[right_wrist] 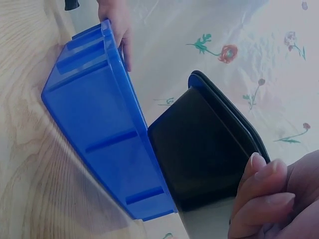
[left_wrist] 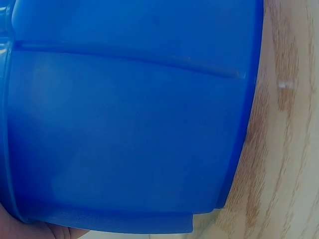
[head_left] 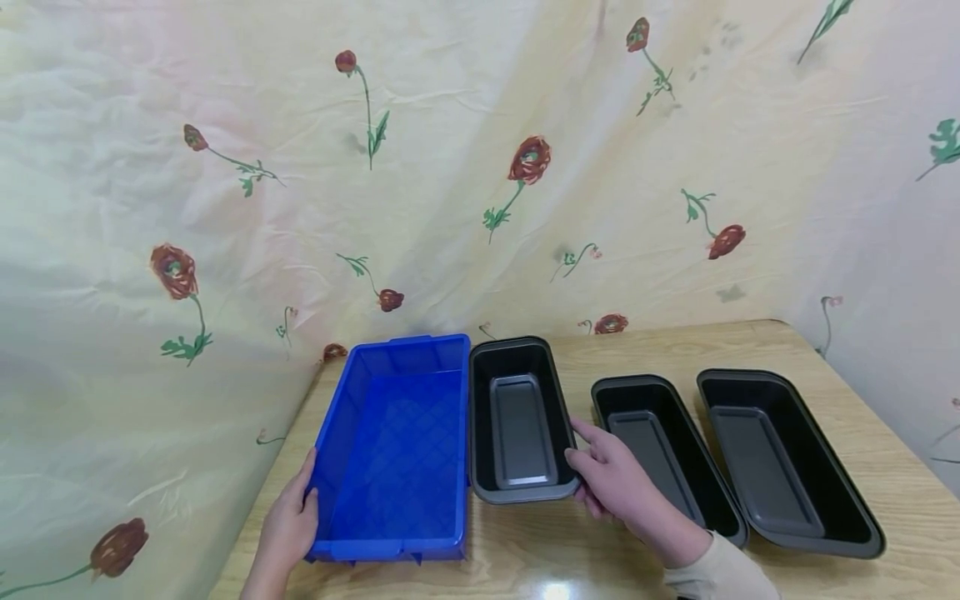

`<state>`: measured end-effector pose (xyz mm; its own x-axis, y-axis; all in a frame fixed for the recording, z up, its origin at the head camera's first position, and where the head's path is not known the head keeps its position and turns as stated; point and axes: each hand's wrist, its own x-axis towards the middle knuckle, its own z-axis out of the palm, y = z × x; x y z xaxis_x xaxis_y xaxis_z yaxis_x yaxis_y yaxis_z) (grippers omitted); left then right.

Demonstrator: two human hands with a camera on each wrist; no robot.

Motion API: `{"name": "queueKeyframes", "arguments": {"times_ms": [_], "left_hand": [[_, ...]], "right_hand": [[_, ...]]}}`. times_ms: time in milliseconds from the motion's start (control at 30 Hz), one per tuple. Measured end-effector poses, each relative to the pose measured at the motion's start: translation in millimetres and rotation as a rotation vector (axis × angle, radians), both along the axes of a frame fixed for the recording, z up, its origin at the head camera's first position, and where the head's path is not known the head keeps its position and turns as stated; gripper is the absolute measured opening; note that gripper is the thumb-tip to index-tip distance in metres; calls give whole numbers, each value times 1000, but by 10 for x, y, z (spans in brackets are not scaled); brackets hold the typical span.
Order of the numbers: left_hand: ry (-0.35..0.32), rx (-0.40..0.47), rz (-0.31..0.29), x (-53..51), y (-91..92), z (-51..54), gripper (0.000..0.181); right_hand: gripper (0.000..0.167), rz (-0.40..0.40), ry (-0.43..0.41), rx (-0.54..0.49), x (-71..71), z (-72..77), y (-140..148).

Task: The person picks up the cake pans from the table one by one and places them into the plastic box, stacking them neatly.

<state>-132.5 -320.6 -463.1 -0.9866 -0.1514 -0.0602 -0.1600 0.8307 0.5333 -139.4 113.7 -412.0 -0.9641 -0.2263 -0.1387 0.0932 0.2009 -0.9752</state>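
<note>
A blue plastic bin (head_left: pixel 401 458) stands on the wooden table, its inside holding nothing visible. My left hand (head_left: pixel 288 517) grips its left rim near the front corner; in the left wrist view only part of that hand shows below the bin's wall (left_wrist: pixel 109 129). Right beside the bin, a black loaf pan (head_left: pixel 523 429) is held by my right hand (head_left: pixel 611 471), thumb over the rim at its front right corner and fingers underneath. The right wrist view has this loaf pan (right_wrist: pixel 199 144) raised off the table, close against the bin's upper edge.
Two more black loaf pans stand on the right of the table: a narrower-looking one (head_left: pixel 652 433) partly behind my right forearm, and another (head_left: pixel 780 467) beside it. A floral cloth (head_left: pixel 450 208) hangs behind the wooden table (head_left: pixel 510 550).
</note>
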Motion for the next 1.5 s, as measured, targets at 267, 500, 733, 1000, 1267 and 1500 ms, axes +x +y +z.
{"name": "queueKeyframes", "arguments": {"times_ms": [267,500,733,1000,1267,1500], "left_hand": [[1,7,-2,-6,-4,-7,60],[5,12,-2,0,-6,-4,61],[28,13,-11,13,-4,-8,61],[39,29,-9,16,-8,-17,62],[33,40,-8,24,-12,-7,62],[47,36,-6,19,-9,-7,62]], "right_hand": [[60,39,20,-55,-37,6,-39],[60,80,62,-77,-67,1,-81],[60,115,85,-78,-125,-2,-144],[62,156,75,-123,-150,-2,-212],[59,171,71,-99,-188,3,-335],[59,186,68,-91,-194,62,-447]]}}
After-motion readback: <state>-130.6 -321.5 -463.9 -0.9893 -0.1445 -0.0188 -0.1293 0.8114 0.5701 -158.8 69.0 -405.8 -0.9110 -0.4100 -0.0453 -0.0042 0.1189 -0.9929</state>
